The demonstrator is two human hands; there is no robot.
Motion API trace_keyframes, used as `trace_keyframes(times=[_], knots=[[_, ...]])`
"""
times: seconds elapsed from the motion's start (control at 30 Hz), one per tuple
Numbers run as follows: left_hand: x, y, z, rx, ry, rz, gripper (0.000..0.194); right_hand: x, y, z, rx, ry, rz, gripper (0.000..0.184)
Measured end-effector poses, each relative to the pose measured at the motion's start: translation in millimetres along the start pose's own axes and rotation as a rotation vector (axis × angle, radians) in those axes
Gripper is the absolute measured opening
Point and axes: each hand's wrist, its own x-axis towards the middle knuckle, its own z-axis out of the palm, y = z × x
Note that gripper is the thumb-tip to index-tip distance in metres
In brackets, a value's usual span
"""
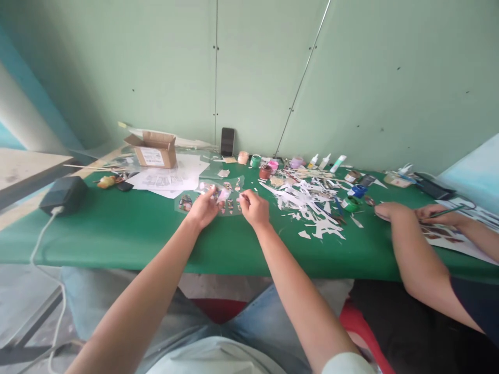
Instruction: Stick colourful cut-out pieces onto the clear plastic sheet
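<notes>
A clear plastic sheet (181, 208) with several small colourful cut-out pieces on it lies on the green table, under and between my hands. My left hand (203, 210) is closed over the sheet, its fingertips on a small shiny pinkish piece (223, 194). Just to the right, my right hand (255, 209) is closed in a pinch at the sheet's right side. What sits between its fingertips is too small to make out. More dark, patterned pieces (230, 204) show between the two hands.
White paper scraps (300, 200) are heaped right of my hands, with paint jars (265, 172) and glue bottles (324, 162) behind. A cardboard box (156, 150), printed sheets (167, 182) and a black adapter (64, 193) are leftward. A phone (227, 141) leans on the wall. Another person's arms (413, 244) work at right.
</notes>
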Motion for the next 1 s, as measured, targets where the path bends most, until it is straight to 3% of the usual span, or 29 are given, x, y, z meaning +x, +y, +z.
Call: trace_keyframes(times=[0.13, 0.33, 0.6, 1.0], knots=[[-4.2, -8.3, 2.3, 0.211, -0.097, -0.048, 0.027, -2.5, -4.9, -0.5, 0.125, -0.092, 0.008, 0.04], [-5.6, -12.2, 0.1, 0.396, -0.129, 0.016, 0.042, -2.1, -1.8, -0.8, 0.147, -0.078, 0.045, 0.043], [-8.3, -17.2, 1.5, 0.669, -0.248, -0.013, 0.036, -0.8, 1.3, -0.8, 0.144, -0.064, 0.053, 0.043], [-4.0, -21.5, -2.4, 0.71, -0.251, -0.017, 0.044, -2.5, 2.4, 4.0, 0.17, -0.094, 0.024, 0.041]])
